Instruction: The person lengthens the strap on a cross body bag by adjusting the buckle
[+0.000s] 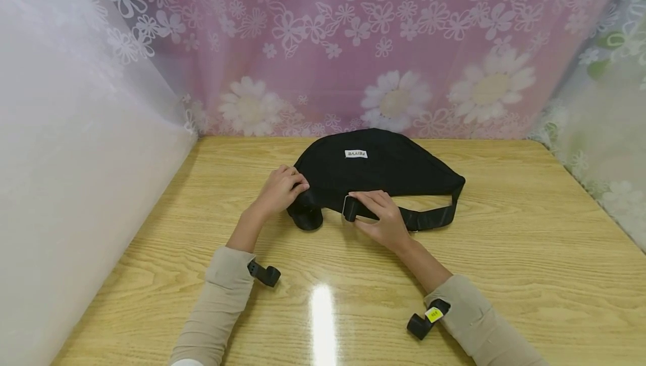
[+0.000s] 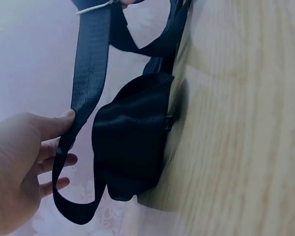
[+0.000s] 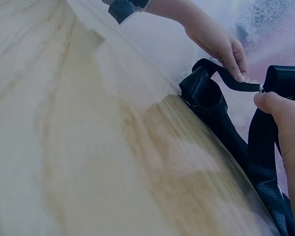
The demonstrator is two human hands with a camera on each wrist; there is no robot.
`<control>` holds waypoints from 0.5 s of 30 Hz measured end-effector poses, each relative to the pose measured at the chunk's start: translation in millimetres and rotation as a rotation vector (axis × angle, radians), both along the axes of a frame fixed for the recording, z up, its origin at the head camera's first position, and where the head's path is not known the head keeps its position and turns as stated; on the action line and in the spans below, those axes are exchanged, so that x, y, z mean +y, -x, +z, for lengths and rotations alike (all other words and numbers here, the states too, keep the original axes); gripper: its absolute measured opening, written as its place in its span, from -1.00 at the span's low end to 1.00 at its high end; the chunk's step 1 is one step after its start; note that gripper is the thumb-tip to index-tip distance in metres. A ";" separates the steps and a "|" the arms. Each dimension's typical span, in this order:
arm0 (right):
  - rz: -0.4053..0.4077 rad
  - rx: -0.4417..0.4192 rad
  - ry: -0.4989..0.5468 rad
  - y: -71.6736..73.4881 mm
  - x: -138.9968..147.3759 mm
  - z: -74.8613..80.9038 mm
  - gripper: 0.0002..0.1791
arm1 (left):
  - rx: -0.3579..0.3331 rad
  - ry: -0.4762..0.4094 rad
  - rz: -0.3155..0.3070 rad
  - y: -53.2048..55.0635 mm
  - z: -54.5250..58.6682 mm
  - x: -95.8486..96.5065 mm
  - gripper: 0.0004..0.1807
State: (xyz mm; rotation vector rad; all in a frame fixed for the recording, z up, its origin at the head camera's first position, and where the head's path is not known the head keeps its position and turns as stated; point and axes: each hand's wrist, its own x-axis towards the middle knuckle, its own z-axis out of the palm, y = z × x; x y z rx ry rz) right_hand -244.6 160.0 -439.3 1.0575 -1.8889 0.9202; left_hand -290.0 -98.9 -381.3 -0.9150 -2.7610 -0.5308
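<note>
A black waist bag (image 1: pixel 383 167) with a small white label (image 1: pixel 356 154) lies on the table, the lettering upside down to me. My left hand (image 1: pixel 281 191) is at the bag's left end; in the left wrist view it pinches the black strap (image 2: pixel 91 64) between thumb and forefinger, the other fingers loosely bent. Below that hand, a loop of strap (image 1: pixel 308 219) curves onto the wood. My right hand (image 1: pixel 384 221) grips the strap beside a metal slider buckle (image 1: pixel 345 208), thumb below and fingers above. The right wrist view shows the strap (image 3: pixel 236 84) raised between both hands.
The wood-grain table (image 1: pixel 313 265) ends at a pink flowered curtain (image 1: pixel 323 46) behind the bag. White sheeting (image 1: pixel 91 130) hangs along the left side, and a pale flowered sheet (image 1: pixel 605 108) along the right. Black camera bands (image 1: pixel 264 272) circle both sleeves.
</note>
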 end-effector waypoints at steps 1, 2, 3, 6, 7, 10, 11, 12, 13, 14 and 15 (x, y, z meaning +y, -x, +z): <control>0.003 -0.007 0.007 0.0 0.0 -0.5 -0.50 | 0.000 -0.003 0.002 0.2 0.2 -1.2 -0.80; 0.009 -0.011 0.014 0.1 -0.1 -1.0 -0.50 | 0.000 -0.006 -0.001 0.3 0.7 -1.9 -0.79; 0.016 -0.017 0.023 0.4 -0.2 -1.4 -0.50 | 0.003 -0.008 -0.003 0.3 1.1 -2.5 -0.79; 0.047 -0.051 0.067 -4.7 -3.1 5.2 -0.52 | 0.002 -0.017 -0.012 -0.4 2.8 -3.5 -0.79; 0.050 -0.082 0.085 -8.6 -4.7 9.6 -0.54 | 0.001 -0.020 -0.015 -0.9 3.8 -3.7 -0.79; 0.048 -0.207 0.145 -21.3 -9.1 22.6 -0.50 | -0.014 -0.038 -0.025 -1.9 6.8 -5.3 -0.79; 0.042 -0.248 0.161 -25.3 -10.4 26.9 -0.46 | -0.019 -0.045 -0.030 -2.1 8.1 -5.8 -0.78; 0.029 -0.298 0.175 -27.9 -10.7 28.5 -0.41 | -0.023 -0.051 -0.032 -2.2 9.1 -6.4 -0.78; 0.020 -0.339 0.189 -29.1 -10.6 28.8 -0.42 | -0.025 -0.058 -0.034 -2.3 9.8 -7.2 -0.78; 0.020 -0.370 0.200 -29.5 -10.4 29.0 -0.42 | -0.028 -0.064 -0.033 -2.1 10.2 -7.9 -0.77; 0.021 -0.397 0.211 -29.9 -10.4 29.5 -0.42 | -0.029 -0.066 -0.029 -1.9 10.4 -8.6 -0.77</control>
